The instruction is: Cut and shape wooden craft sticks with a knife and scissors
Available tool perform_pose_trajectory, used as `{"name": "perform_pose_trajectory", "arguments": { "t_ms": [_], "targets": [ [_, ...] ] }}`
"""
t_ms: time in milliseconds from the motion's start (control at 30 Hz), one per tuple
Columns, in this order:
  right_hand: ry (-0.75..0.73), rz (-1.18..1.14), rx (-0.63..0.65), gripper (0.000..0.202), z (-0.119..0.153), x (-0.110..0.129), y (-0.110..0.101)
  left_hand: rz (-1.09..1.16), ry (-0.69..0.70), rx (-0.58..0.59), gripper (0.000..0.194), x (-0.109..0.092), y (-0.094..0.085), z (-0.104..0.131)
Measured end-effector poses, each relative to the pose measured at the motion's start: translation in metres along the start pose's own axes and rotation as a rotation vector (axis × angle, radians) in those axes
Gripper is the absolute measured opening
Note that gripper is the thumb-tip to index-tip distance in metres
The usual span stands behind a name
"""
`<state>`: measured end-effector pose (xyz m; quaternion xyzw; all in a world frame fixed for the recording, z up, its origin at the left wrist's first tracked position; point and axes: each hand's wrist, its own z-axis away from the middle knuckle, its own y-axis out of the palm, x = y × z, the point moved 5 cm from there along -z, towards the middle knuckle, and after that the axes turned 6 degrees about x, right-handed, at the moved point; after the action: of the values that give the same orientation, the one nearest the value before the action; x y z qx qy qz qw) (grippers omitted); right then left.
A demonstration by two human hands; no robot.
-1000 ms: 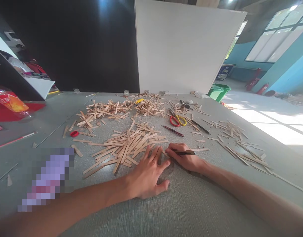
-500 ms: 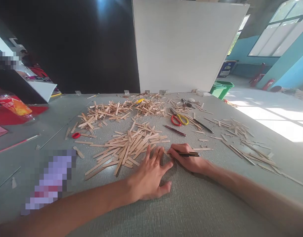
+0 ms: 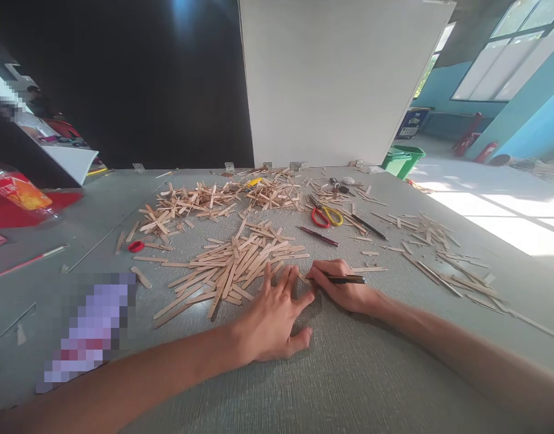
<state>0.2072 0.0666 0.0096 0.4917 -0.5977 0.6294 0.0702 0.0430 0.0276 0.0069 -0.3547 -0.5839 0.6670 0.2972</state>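
My right hand (image 3: 342, 286) is closed around a black pen (image 3: 346, 279), its lower end hidden by the fingers. A small part of a wooden craft stick (image 3: 303, 279) shows between the two hands, close to the pen's end. Palm down, my left hand (image 3: 277, 313) rests at the near right edge of a pile of craft sticks (image 3: 236, 259). Its fingers are spread, and the fingertips touch down by the nearest sticks. What lies under those fingertips is hidden.
Beyond the pile lie scissors (image 3: 324, 214) with red and yellow handles, a dark red pen (image 3: 319, 235) and a black pencil (image 3: 369, 227). More sticks (image 3: 199, 202) are heaped behind, and thin offcuts (image 3: 466, 280) lie at right. A red tape roll (image 3: 135, 246) and a drink bottle (image 3: 18, 193) are at left.
The whole view has shifted slightly. Both hands stay in nearly the same place and pose, the right one still holding the pen.
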Motion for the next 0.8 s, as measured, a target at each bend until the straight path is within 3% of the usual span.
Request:
{"name": "perform_pose_trajectory", "arguments": {
  "t_ms": [267,467,800],
  "targets": [
    [-0.007,-0.025,-0.013,0.044,0.001,0.001,-0.001,0.013,-0.020,0.066,0.064,-0.003,-0.007,0.000],
    [-0.012,-0.029,-0.114,0.047,0.003,0.001,-0.003,0.013,-0.010,0.112,0.071,-0.005,-0.014,0.003],
    [-0.007,-0.027,-0.191,0.043,0.004,-0.003,-0.005,0.044,0.003,0.058,0.065,-0.004,-0.014,0.007]
  ]
}}
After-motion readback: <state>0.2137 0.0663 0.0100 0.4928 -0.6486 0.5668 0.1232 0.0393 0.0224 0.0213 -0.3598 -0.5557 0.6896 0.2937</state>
